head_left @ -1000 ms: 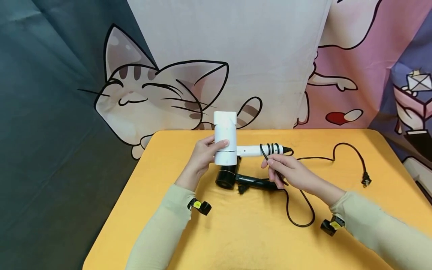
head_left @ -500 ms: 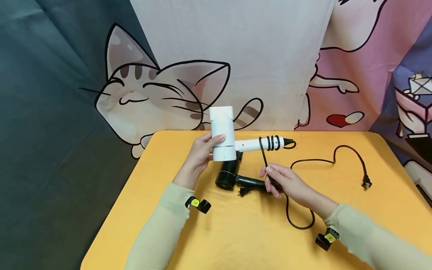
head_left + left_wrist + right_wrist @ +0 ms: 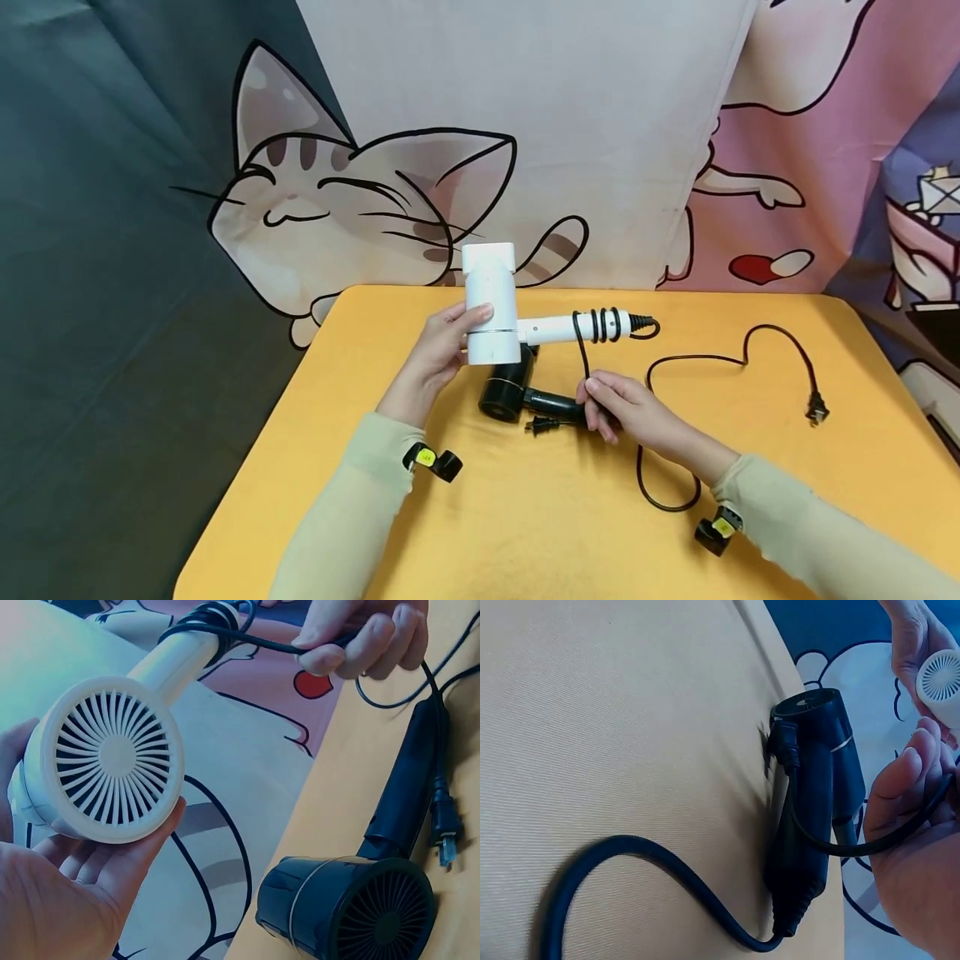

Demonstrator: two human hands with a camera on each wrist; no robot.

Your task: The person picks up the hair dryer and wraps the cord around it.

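My left hand (image 3: 435, 354) grips the barrel of a white hair dryer (image 3: 491, 342), thumb across its near side, holding it above the table with its handle pointing right. A black cord (image 3: 581, 350) is wound several turns around that handle. Below the handle, my right hand (image 3: 626, 404) pinches the cord between thumb and fingers, with a taut stretch running up to the windings. A black hair dryer (image 3: 504, 398) lies on the table beneath, part of its handle hidden behind the right hand. In the left wrist view the white dryer's round grille (image 3: 116, 755) faces the camera.
A plug (image 3: 543, 425) rests beside the black dryer's handle. Another plug (image 3: 816, 408) lies at the right on the yellow table (image 3: 540, 533), its cord curving back leftward. A cord loop (image 3: 675, 507) lies near the right forearm. A cat-printed curtain (image 3: 322, 208) hangs behind the table.
My right hand has moved down and slightly left, drawing out a longer straight stretch of cord below the handle. The white hair dryer has shifted slightly left, still in my left hand.
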